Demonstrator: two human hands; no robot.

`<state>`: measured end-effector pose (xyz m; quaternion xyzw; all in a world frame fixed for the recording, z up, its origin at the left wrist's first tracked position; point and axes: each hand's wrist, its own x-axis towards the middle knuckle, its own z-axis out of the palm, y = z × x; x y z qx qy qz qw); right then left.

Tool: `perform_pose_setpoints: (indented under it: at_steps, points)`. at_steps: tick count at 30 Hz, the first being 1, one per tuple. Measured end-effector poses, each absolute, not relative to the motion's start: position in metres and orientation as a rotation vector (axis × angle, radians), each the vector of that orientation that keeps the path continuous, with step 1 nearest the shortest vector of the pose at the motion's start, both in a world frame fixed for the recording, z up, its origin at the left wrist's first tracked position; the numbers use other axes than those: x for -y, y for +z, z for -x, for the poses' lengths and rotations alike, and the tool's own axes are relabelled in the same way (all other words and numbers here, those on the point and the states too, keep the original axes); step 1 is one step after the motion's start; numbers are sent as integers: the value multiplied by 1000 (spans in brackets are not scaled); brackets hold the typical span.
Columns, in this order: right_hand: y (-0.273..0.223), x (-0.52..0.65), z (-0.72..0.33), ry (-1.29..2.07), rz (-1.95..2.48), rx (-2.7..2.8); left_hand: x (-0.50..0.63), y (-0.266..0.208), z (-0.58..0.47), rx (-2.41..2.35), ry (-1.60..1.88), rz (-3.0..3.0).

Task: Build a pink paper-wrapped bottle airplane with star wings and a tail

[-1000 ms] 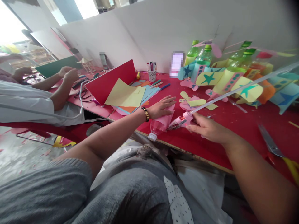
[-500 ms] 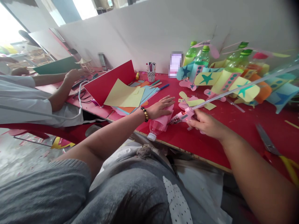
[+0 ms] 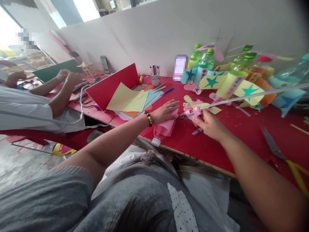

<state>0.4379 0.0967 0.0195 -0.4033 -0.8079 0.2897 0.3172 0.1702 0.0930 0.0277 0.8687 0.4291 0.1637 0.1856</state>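
A clear plastic bottle [image 3: 160, 132] with a white cap lies on its side at the table's front edge, pink paper [image 3: 171, 125] around its body. My left hand [image 3: 165, 112] rests on that paper with fingers stretched out flat. In my right hand [image 3: 209, 125] is a pink hot glue gun [image 3: 194, 113], its nozzle end close to the paper's right edge. A long translucent glue stick [image 3: 238, 97] runs out of the back of the gun. Whether the nozzle touches the paper, I cannot tell. Cut paper pieces [image 3: 189, 100] lie behind the gun.
Decorated bottle rockets [image 3: 228, 83] stand at the back right. Yellow-handled scissors [image 3: 277, 149] lie at the right. Coloured paper sheets [image 3: 127, 100], a red board [image 3: 113, 85] and a pen cup [image 3: 155, 79] are at the back left. Another person's hands [image 3: 69, 79] work farther left.
The glue gun in my right hand has moved slightly up, its glue stick now tilting less steeply. My left hand stays on the pink paper. The other person's hands have come together.
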Motion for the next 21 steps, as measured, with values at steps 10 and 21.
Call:
perform_pose_setpoints:
  at_steps: [10, 21]
  points:
    - [12, -105, -430, 703, 1261, 2026, -95, 26, -170, -1201, 476, -2444]
    - [18, -101, -429, 760, 1242, 2070, -93, 29, -170, -1218, 465, -2444]
